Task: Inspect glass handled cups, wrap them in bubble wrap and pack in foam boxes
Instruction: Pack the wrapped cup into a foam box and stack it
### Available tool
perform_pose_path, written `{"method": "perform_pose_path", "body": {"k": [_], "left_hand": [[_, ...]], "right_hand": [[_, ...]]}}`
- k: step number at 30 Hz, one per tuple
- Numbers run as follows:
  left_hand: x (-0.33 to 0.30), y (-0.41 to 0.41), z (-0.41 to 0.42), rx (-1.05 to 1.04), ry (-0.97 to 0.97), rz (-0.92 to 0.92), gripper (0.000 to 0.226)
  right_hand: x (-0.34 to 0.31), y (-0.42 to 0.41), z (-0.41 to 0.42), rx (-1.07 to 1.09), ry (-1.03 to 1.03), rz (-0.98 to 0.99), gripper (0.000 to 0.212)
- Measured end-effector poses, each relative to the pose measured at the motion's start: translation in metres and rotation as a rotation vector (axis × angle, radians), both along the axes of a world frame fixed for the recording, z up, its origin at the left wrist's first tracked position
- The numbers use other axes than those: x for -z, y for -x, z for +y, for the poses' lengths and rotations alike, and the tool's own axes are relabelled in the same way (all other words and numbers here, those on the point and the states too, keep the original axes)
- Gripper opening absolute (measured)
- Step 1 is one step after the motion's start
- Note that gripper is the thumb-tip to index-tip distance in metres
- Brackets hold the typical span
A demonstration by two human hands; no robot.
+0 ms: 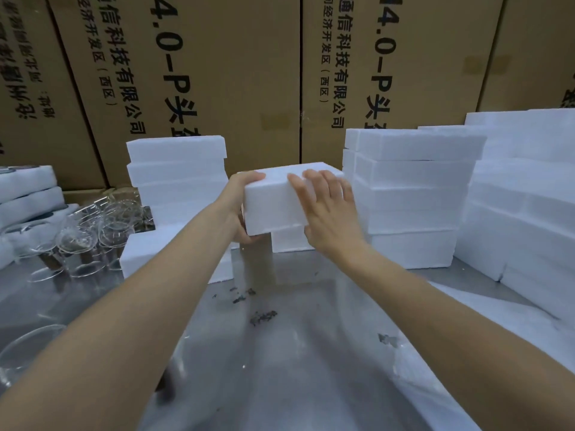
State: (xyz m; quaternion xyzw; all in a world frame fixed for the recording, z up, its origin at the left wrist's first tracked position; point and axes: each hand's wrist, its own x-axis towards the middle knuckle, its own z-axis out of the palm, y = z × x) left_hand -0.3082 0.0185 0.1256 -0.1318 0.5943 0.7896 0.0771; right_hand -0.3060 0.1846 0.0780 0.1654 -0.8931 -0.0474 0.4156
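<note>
A white foam box is held up above the metal table in the middle of the view. My left hand grips its left end, thumb on top and fingers underneath. My right hand grips its right front corner, fingers spread over the top edge. Another foam box stands right below it. Several clear glass handled cups stand at the left on the table.
Stacks of foam boxes rise at the back left, back right and far right. Wrapped bundles lie at the far left. Tall cardboard cartons form a wall behind. Dark crumbs dot the table.
</note>
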Motion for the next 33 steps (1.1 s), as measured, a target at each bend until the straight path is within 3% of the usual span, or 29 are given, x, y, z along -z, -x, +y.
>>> {"method": "perform_pose_path", "body": {"k": [9,14,24,33], "left_hand": [[0.013,0.07,0.015,0.024,-0.015,0.318,0.03],[0.021,0.103,0.023,-0.044,0.078,0.312,0.054],[0.036,0.107,0.036,0.024,0.157,0.258,0.051],[0.041,0.091,0.041,0.04,0.245,0.295,0.07]], "right_hand": [[-0.018,0.069,-0.008,0.161,-0.08,-0.064,0.093],[-0.019,0.081,-0.007,0.209,-0.115,-0.108,0.092],[-0.012,0.083,0.002,0.257,-0.089,-0.261,0.093],[-0.015,0.076,-0.001,0.283,-0.009,-0.407,0.095]]}}
